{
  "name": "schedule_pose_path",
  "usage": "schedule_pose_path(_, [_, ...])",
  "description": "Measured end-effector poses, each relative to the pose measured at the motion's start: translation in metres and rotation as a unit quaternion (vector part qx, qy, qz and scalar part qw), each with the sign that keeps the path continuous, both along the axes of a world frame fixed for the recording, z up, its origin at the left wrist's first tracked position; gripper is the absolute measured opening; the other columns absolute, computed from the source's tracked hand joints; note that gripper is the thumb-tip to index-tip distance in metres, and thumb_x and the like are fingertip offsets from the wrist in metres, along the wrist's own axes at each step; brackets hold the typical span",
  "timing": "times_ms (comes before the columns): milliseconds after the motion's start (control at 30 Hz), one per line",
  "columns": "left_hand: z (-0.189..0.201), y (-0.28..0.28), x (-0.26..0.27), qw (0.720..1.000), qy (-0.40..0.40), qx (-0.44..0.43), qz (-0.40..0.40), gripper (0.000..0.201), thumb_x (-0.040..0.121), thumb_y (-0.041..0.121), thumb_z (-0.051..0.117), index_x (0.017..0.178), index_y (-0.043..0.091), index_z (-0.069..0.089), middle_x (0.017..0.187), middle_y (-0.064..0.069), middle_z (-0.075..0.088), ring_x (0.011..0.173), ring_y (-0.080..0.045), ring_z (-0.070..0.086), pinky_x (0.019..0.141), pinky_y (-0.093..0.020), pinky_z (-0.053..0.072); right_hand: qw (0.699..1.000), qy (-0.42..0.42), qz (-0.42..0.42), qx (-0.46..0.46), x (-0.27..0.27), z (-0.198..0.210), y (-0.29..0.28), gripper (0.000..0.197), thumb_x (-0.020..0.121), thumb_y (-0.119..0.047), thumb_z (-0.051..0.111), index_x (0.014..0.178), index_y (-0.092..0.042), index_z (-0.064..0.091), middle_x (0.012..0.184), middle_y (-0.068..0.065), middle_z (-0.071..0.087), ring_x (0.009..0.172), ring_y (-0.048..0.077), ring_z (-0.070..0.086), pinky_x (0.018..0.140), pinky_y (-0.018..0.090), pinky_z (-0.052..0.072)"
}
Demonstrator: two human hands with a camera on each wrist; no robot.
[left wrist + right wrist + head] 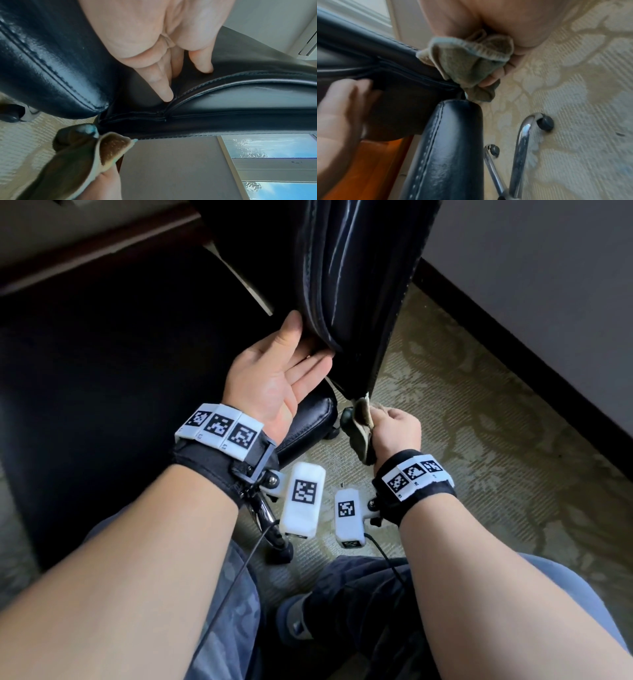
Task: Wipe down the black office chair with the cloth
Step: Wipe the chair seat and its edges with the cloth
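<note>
Now: right hand fist bunched round soft, limp cloth, just below backrest bottom edge. Left hand fingers straight, steadying slick leather; brace there, scrub seams.

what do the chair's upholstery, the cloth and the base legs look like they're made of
Chair upholstery: glossy black leather or a faux version, judging by its sheen, fine grain and stitched seams; which one can't be told.
Cloth, bunched in the right hand: soft, matte grey-green fabric with a fuzzy nap and a pale hemmed edge, likely microfibre or cotton.
Base legs: polished chrome-look metal, with mirror-like highlights.
</note>
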State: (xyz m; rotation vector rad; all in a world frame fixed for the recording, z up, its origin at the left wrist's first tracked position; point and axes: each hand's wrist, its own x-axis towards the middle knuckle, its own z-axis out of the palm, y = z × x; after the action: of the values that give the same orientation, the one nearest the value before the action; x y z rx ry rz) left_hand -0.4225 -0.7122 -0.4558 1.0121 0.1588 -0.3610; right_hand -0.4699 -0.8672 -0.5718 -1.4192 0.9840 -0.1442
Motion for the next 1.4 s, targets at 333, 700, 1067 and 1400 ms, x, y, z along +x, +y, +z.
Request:
schedule_pose_path(333, [-0.001, 0.002, 0.0, 1.0, 0.005, -0.023, 0.003, 0.034, 0.104, 0.023, 0.064, 0.13, 0.001, 0.063, 0.123, -0.015, 0.076, 0.115, -0.031, 0.074, 0.097, -0.039, 0.061, 0.996, 0.065, 0.043, -0.035, -0.004, -0.005, -0.004, 0.026, 0.072, -0.035, 0.072, 0.079, -0.01, 0.073, 0.062, 0.003, 0.067, 0.062, 0.022, 0.065, 0.07, 0.05, 0.061])
schedule_pose_path(700, [0.002, 0.0, 0.001, 0.999, 0.03, -0.045, 0.001, 0.031, 0.102, 0.019, 0.068, 0.127, 0.002, 0.065, 0.126, -0.019, 0.074, 0.116, -0.03, 0.073, 0.097, -0.041, 0.061, 0.997, -0.004, 0.006, -0.078, -0.005, 0.02, -0.018, 0.029, 0.07, -0.03, 0.071, 0.074, -0.002, 0.064, 0.061, 0.02, 0.058, 0.057, 0.035, 0.062, 0.053, 0.05, 0.053])
schedule_pose_path(1067, [0.004, 0.002, 0.008, 0.99, 0.072, -0.102, 0.059, 0.046, 0.097, 0.008, 0.072, 0.14, -0.002, 0.058, 0.127, -0.02, 0.073, 0.113, -0.029, 0.075, 0.101, -0.047, 0.059, 1.0, 0.004, -0.016, 0.016, -0.001, 0.008, 0.002, 0.035, 0.077, -0.012, 0.07, 0.046, -0.019, 0.053, 0.052, 0.0, 0.053, 0.058, 0.018, 0.053, 0.057, 0.033, 0.043])
schedule_pose_path(1400, [0.015, -0.008, 0.005, 0.991, 0.067, -0.1, 0.065, 0.035, 0.098, 0.007, 0.071, 0.133, 0.007, 0.066, 0.12, -0.011, 0.077, 0.107, -0.022, 0.077, 0.098, -0.04, 0.061, 0.991, -0.137, 0.002, 0.009, -0.002, 0.056, -0.006, 0.014, 0.081, -0.018, 0.073, 0.077, -0.006, 0.074, 0.072, 0.011, 0.064, 0.07, 0.024, 0.06, 0.067, 0.041, 0.052])
